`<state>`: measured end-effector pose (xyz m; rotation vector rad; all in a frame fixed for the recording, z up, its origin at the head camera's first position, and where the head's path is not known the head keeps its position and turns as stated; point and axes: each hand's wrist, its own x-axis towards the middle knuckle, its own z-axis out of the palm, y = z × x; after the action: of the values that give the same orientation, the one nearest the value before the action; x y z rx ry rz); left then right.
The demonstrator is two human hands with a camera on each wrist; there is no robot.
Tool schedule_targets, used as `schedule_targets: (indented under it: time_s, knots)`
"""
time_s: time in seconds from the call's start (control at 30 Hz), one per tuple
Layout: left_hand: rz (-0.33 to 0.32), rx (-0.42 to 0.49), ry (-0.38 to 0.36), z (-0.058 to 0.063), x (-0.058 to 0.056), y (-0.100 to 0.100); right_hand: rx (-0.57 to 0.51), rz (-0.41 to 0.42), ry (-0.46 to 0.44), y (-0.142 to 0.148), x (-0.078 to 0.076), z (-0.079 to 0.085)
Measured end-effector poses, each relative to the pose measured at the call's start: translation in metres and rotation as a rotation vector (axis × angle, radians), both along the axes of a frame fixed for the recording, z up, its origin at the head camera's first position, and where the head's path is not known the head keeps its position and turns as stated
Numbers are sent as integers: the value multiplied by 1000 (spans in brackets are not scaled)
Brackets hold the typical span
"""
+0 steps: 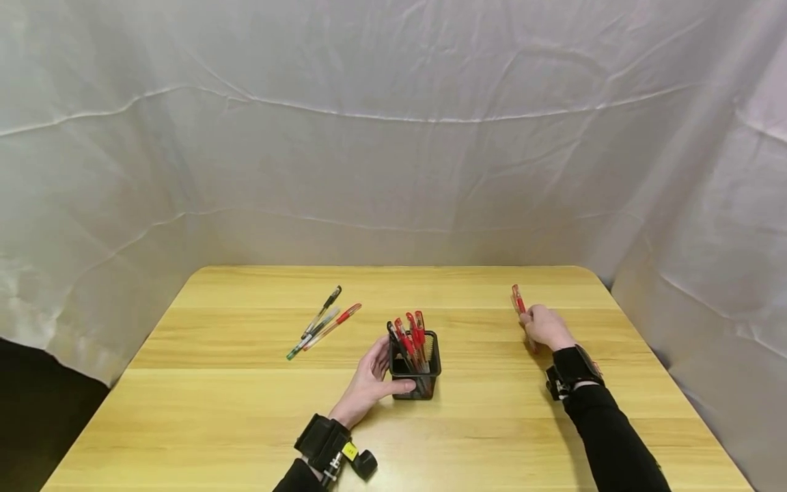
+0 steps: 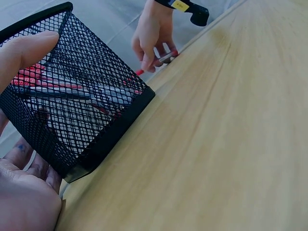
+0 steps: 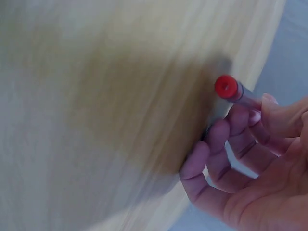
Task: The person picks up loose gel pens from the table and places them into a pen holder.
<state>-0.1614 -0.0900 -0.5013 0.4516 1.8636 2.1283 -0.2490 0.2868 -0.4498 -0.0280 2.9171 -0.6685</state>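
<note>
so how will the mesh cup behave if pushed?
The cup should slide rather than roll, being flat-sided. Might tip if pushed high, since its pens lean and stick up past the top. Probably light for its size: mostly open mesh.

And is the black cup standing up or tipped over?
Standing up: the black cup has its open end on top, with pens poking up out of it.

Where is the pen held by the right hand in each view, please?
Head: the pen is right of centre, partly covered by the right hand.
Left wrist: upper middle, just past the right edge of the holder.
Right wrist: right of centre, red end showing.
Shared landmark: the right hand.
</note>
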Motion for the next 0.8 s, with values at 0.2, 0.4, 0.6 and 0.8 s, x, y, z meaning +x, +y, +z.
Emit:
schedule_targets:
  time_s: [0.2, 0.4, 0.6, 0.8]
  knots:
    - [-8, -3, 26, 0, -1, 0, -103, -13, 75, 0, 2, 0]
    - [-2, 7, 30, 1, -1, 0, -131, -39, 282, -15, 9, 13]
    - [-12, -5, 25, -3, -3, -1, -204, -63, 428, -37, 24, 29]
    - [-9, -4, -5, -4, -3, -1, -367, -74, 689, -58, 34, 35]
